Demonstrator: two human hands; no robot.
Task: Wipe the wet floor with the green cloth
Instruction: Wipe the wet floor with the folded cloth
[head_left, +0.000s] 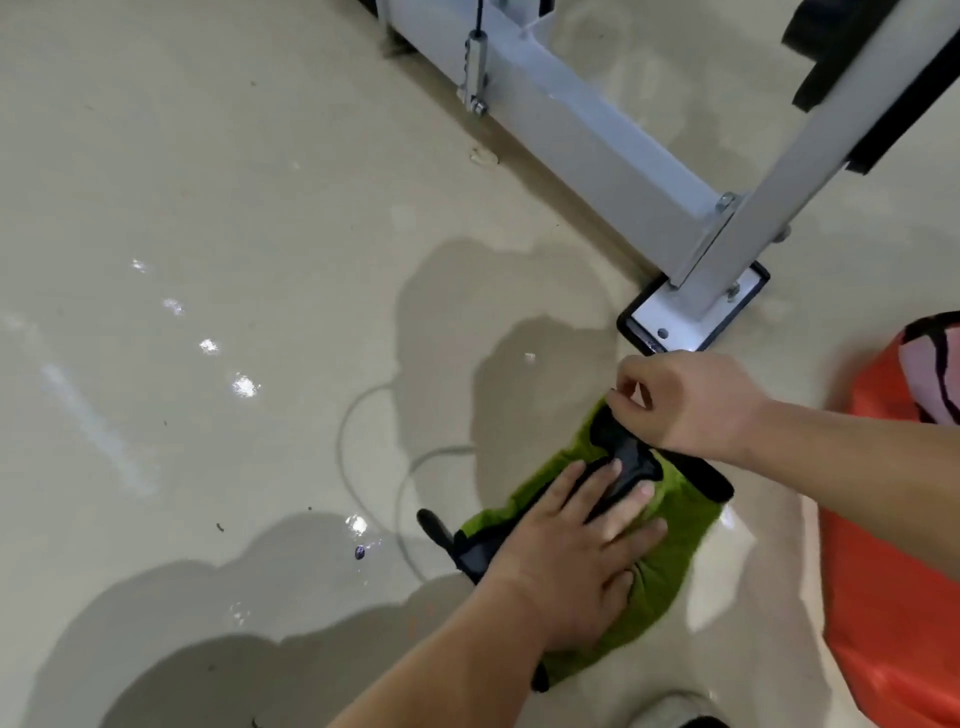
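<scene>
The green cloth (680, 525), edged in black, lies rumpled on the glossy beige floor (260, 208) at lower centre. My left hand (571, 551) presses flat on it with fingers spread and straight. My right hand (680, 400) pinches the cloth's far black edge between thumb and curled fingers. Wet streaks and small shiny droplets (244, 387) show on the floor to the left of the cloth.
A white metal frame (587, 135) with a bolted foot plate (670, 322) stands just beyond my right hand. An orange garment (893, 597) fills the right edge. Small dark specks (359, 552) lie on the floor to the left.
</scene>
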